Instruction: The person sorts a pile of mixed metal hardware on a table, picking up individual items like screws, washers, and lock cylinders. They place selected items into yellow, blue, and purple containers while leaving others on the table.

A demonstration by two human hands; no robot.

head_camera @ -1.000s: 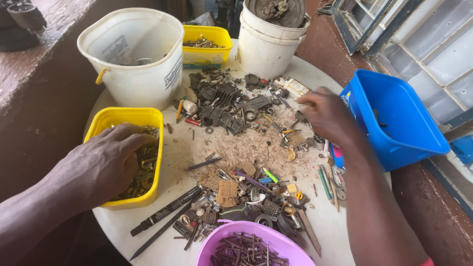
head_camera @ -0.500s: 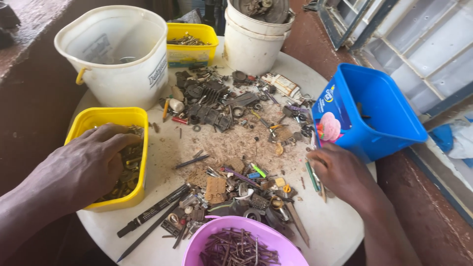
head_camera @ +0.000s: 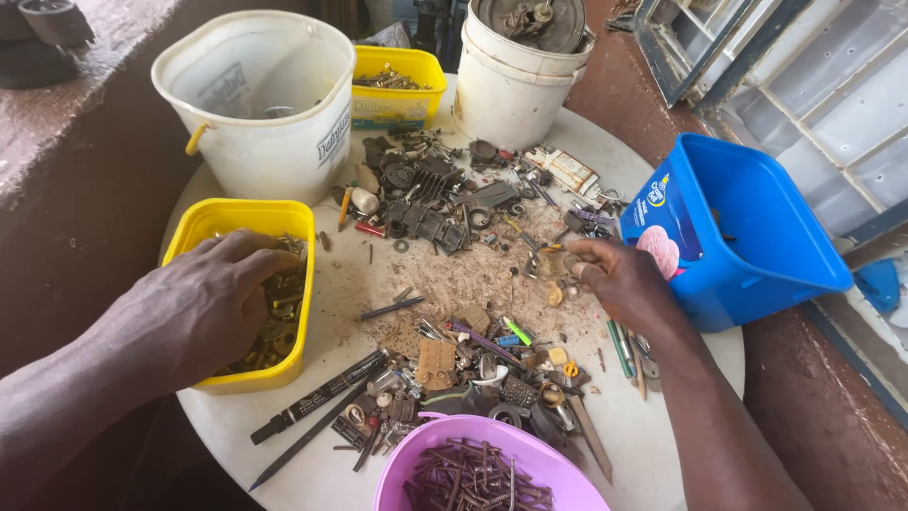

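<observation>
My left hand (head_camera: pixel 203 303) rests palm down inside a yellow tub (head_camera: pixel 206 223) of small brass-coloured metal bits, fingers spread over them. My right hand (head_camera: pixel 619 279) is over the middle right of the round white table (head_camera: pixel 662 416), fingertips pinched on a small metal piece at the edge of the scattered hardware (head_camera: pixel 454 274). Beside that hand stands a tilted blue tub (head_camera: pixel 747 227). A purple bowl (head_camera: pixel 492 468) of rusty nails sits at the near edge.
A large white bucket (head_camera: pixel 260 104) stands at the back left, a second yellow tub (head_camera: pixel 397 80) behind it, and a white bucket (head_camera: pixel 520 76) of metal parts at the back. Black pens (head_camera: pixel 317 402) lie near the front. A window frame is at right.
My right hand drew back toward me from the far pile, then moved up again to the loose pieces beside the blue tub. My left hand stayed in the yellow tub.
</observation>
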